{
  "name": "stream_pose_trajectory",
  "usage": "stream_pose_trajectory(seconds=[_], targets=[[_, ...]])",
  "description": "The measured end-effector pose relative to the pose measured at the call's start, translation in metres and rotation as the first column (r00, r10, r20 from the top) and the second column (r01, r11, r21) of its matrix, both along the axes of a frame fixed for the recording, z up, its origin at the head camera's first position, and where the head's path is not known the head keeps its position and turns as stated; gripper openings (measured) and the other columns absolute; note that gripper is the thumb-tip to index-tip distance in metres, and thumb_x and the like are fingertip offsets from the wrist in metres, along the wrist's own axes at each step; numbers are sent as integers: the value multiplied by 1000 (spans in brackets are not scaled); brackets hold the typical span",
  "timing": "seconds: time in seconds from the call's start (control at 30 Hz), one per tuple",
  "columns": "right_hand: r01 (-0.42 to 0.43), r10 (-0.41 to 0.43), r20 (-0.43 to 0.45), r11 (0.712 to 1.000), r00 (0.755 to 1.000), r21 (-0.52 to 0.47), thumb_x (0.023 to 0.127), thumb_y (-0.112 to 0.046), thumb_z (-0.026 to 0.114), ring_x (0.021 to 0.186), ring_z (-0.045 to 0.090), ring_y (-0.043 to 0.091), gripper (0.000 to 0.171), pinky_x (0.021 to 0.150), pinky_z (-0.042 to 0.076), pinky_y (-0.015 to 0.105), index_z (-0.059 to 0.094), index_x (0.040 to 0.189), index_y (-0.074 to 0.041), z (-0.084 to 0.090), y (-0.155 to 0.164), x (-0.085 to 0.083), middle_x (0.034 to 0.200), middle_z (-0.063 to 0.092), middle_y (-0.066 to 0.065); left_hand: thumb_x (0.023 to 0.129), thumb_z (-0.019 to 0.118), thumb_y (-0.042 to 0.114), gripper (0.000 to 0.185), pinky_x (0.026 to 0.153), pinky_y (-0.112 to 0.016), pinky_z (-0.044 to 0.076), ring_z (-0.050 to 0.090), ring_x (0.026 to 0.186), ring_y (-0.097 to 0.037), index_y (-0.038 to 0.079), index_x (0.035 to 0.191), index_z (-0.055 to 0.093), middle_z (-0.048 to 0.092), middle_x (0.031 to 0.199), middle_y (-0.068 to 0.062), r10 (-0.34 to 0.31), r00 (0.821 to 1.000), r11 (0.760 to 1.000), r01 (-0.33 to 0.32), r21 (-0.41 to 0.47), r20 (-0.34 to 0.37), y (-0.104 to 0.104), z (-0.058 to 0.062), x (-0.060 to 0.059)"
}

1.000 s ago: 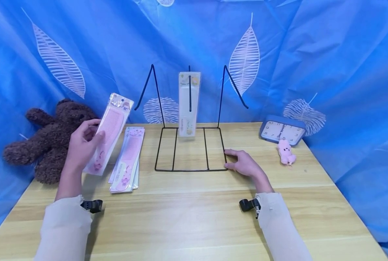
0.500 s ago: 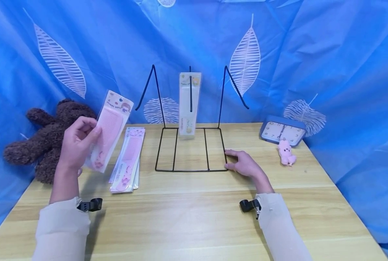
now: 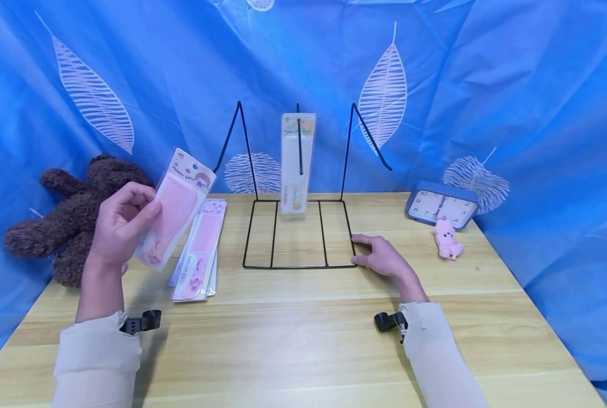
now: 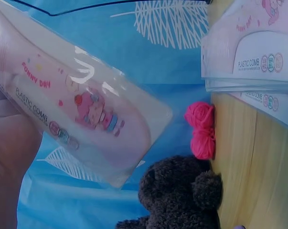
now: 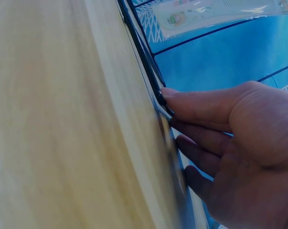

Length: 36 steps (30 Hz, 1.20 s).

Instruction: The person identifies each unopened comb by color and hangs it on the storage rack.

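Observation:
In the head view my left hand (image 3: 124,221) pinches a pink plastic comb in a clear packet (image 3: 175,207), tilted and raised off the table. Its printed lower end fills much of the left wrist view. Below and right of that hand lies a small overlapping stack of packaged pink combs (image 3: 198,260). A black wire rack (image 3: 272,235) with several hooks stands mid-table. From its middle hook hangs another packaged comb (image 3: 294,170), pale in colour. My right hand (image 3: 382,258) rests its thumb and a fingertip against the rack's right base bar; the right wrist view shows the thumb at a corner.
A brown plush bear (image 3: 86,221) sits at the left, near pink yarn (image 4: 201,130) seen in the left wrist view. At the back right stand a blue clock (image 3: 442,204) and a small pink plush toy (image 3: 447,238). Blue curtain (image 3: 313,51) closes off the back.
My left hand has shifted slightly left, and the packet's top has tilted further right, closer to the rack's left hook. My right hand stays at the rack.

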State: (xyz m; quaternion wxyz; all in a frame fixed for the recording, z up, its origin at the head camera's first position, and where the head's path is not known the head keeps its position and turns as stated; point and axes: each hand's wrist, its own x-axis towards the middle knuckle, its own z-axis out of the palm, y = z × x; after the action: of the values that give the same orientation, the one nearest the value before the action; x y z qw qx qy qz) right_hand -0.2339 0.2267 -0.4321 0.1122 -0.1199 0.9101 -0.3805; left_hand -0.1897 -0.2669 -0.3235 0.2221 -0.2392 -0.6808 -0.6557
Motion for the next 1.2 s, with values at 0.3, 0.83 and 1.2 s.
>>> stream_pose_trajectory(seconds=[0.3,0.83,1.2], targets=[[3,-3,7,1000,1000,-6,95,-14,71,146,29,42,58,118,20,55,49,148,-2,0,0,0,155,40,21,91,57,-13,7,60,-20,48,59,67,-14,-16,97,58,64,78,-7,-77,997,996,77,-55,-2,8,3,-2],[7,-7,9,1000,1000,-21,94,-13,72,146,29,42,59,119,20,55,49,147,-2,-1,-1,-1,155,40,21,97,62,-4,10,63,-20,47,57,71,-13,-13,101,61,65,84,0,134,989,965,-118,-232,55,19,0,-10],[12,-12,10,1000,1000,-19,93,-14,72,147,28,42,60,119,19,56,49,148,-3,-3,0,-1,156,39,21,100,65,8,19,69,-21,55,60,82,-11,-10,103,62,62,88,-1,172,967,954,-116,-275,189,49,-15,-29]])
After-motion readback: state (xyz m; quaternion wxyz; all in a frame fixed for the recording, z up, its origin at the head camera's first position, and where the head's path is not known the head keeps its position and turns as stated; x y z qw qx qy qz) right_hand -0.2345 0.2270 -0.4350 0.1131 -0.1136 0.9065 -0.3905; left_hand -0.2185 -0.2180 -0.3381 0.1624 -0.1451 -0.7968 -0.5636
